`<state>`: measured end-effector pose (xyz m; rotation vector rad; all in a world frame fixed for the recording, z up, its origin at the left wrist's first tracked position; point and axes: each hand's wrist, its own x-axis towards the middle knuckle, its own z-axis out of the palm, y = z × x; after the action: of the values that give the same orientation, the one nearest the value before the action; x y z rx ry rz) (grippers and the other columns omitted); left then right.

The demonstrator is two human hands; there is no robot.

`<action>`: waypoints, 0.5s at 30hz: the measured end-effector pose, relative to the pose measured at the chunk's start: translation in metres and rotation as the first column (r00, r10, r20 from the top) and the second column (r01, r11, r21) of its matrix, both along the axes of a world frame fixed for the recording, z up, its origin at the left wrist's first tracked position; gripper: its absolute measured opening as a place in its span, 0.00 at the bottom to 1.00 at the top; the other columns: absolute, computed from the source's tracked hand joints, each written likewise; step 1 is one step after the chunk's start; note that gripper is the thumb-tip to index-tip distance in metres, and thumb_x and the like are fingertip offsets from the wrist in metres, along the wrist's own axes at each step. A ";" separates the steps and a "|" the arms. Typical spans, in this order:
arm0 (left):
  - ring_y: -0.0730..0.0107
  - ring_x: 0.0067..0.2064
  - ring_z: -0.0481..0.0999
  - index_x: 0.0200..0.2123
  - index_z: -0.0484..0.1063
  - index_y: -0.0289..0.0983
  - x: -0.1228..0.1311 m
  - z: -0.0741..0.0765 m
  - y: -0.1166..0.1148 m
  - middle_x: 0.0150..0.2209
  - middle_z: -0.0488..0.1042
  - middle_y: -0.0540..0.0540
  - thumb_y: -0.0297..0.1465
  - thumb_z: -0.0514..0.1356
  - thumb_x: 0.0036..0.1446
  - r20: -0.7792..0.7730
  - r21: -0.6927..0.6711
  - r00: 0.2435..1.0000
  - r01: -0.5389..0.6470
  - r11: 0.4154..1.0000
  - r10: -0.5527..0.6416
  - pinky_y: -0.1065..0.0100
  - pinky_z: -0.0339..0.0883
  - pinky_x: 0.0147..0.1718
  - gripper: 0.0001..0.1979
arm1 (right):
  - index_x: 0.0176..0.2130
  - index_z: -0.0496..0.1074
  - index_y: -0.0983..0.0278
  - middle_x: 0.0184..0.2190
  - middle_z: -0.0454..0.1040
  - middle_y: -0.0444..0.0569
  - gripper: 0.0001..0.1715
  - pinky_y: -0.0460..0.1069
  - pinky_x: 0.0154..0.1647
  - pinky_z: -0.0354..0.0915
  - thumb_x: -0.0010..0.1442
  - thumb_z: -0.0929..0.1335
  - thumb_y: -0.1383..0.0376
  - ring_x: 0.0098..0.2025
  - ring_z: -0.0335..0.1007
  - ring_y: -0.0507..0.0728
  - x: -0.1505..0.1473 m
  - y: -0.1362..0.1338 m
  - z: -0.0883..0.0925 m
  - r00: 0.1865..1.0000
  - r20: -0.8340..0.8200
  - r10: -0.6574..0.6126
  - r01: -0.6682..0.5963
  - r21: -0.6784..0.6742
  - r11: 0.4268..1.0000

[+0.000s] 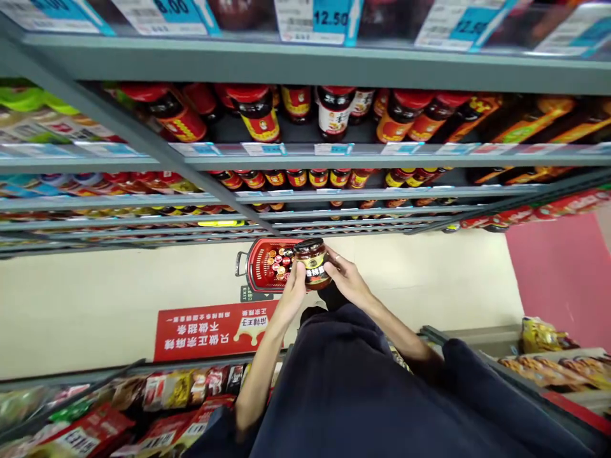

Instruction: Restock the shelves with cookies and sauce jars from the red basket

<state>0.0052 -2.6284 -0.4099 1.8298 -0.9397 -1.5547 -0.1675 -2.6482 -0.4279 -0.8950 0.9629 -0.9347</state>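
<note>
A glass jar of dark red sauce (312, 264) with a black lid and a black and yellow label is held upright in front of my body. My left hand (294, 286) grips its left side, and my right hand (351, 277) closes on its right side. A ring shows on a right-hand finger. Below the jar, on the floor, stands a red shopping basket (254, 267) with several round-topped items in it. The jar hides the basket's right end.
A grey shelf rack (305, 63) rises ahead, its levels lined with sauce jars (260, 114) and bottles (534, 127). Price tags run along the edges. Behind me are shelves of packaged snacks (167, 391). A red floor sticker (205, 334) lies on the pale aisle floor (86, 292).
</note>
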 end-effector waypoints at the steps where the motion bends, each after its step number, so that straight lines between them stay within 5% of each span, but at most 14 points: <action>1: 0.62 0.79 0.45 0.76 0.56 0.38 -0.002 0.001 0.006 0.78 0.49 0.43 0.61 0.46 0.69 0.003 -0.006 1.000 0.008 1.000 -0.008 0.64 0.43 0.76 0.44 | 0.74 0.60 0.54 0.72 0.65 0.46 0.44 0.58 0.76 0.59 0.67 0.72 0.47 0.74 0.60 0.62 -0.002 0.008 0.002 1.000 0.003 -0.016 0.017 -0.013 1.000; 7: 0.60 0.78 0.50 0.74 0.60 0.38 -0.032 0.000 0.063 0.76 0.55 0.42 0.56 0.45 0.72 -0.030 -0.099 0.995 0.088 0.991 -0.092 0.61 0.47 0.76 0.39 | 0.73 0.62 0.57 0.70 0.67 0.49 0.43 0.58 0.74 0.63 0.67 0.72 0.48 0.71 0.66 0.62 -0.023 0.088 0.011 0.990 -0.012 -0.137 0.136 -0.057 0.989; 15: 0.62 0.73 0.63 0.69 0.64 0.41 -0.069 -0.032 0.143 0.74 0.61 0.41 0.53 0.44 0.74 -0.213 -0.241 0.958 0.138 0.961 -0.191 0.61 0.57 0.72 0.32 | 0.71 0.67 0.60 0.69 0.69 0.52 0.44 0.61 0.74 0.62 0.64 0.73 0.44 0.71 0.65 0.64 -0.050 0.181 -0.010 0.941 -0.206 -0.268 0.266 -0.037 0.963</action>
<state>-0.0641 -2.4853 -0.4423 1.4071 -1.1273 -1.6472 -0.2176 -2.4669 -0.4380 -0.8959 1.2859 -1.0893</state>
